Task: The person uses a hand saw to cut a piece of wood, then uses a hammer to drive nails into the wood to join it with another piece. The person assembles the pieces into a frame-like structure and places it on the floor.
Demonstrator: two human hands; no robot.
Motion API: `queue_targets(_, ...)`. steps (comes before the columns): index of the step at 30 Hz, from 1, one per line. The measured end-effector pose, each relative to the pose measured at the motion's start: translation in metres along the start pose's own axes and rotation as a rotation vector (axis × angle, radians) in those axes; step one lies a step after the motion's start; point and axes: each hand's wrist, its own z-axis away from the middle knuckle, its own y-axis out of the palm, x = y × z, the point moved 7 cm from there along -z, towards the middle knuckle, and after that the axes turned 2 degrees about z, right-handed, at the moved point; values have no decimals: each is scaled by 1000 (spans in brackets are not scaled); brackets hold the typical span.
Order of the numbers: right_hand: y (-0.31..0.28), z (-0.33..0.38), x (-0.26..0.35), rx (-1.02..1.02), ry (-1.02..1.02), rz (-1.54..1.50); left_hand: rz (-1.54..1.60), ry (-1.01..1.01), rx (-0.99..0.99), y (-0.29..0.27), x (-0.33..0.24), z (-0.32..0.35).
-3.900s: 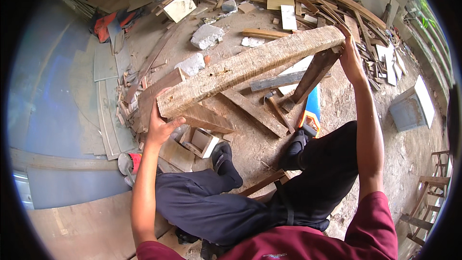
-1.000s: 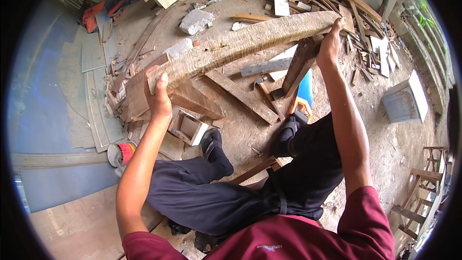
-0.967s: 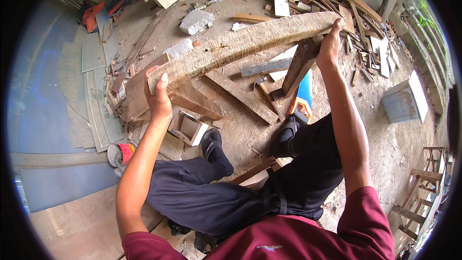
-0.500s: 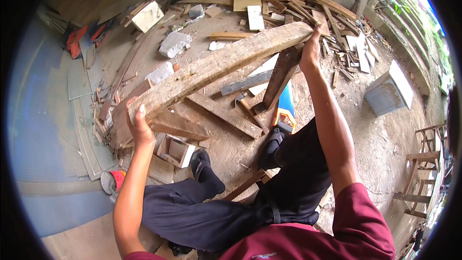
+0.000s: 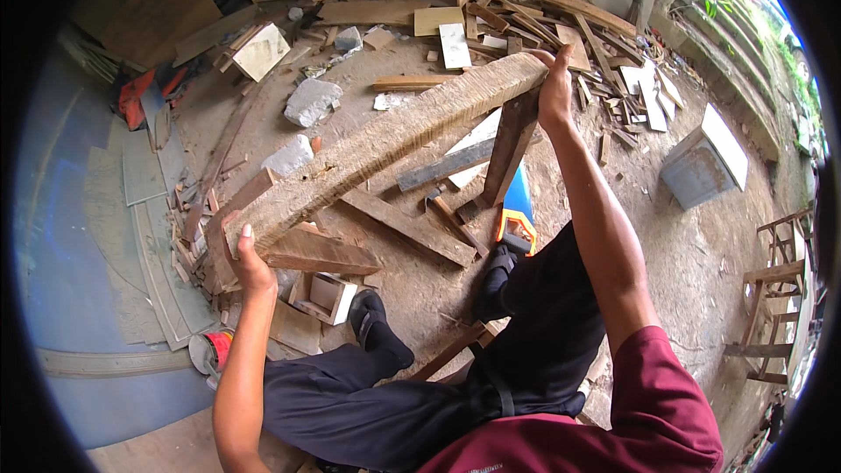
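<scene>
A long, weathered wooden beam (image 5: 385, 140) is held up in front of me, slanting from near left to far right. My left hand (image 5: 252, 268) is closed round its near left end, thumb on top. At the far right end my right hand (image 5: 555, 92) grips it. A shorter wooden piece (image 5: 512, 144) runs down from beneath the right end, and another short piece (image 5: 320, 251) extends from under the left end. Whether these are fastened to the beam I cannot tell. Below lie a handsaw (image 5: 517, 223) with a blue blade and what looks like a hammer (image 5: 457, 224).
Loose planks (image 5: 407, 228), a grey chunk of rubble (image 5: 312, 102) and a small wooden box (image 5: 324, 296) lie on the floor. Scrap wood (image 5: 604, 44) is heaped at the far right. A grey-and-white box (image 5: 705, 162) stands right, near a wooden rack (image 5: 775, 276).
The beam's right end and my right hand have come slightly lower and leftward. The left end has dipped a little with my left hand. Both grips stay on the beam.
</scene>
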Motion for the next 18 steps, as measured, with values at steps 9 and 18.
queue_targets(9,-1,-9,0,157,-100,24,-97,32,60,4,-8,2)
queue_targets(18,-3,5,15,217,-203,109,-163,269,317,30,-41,9)
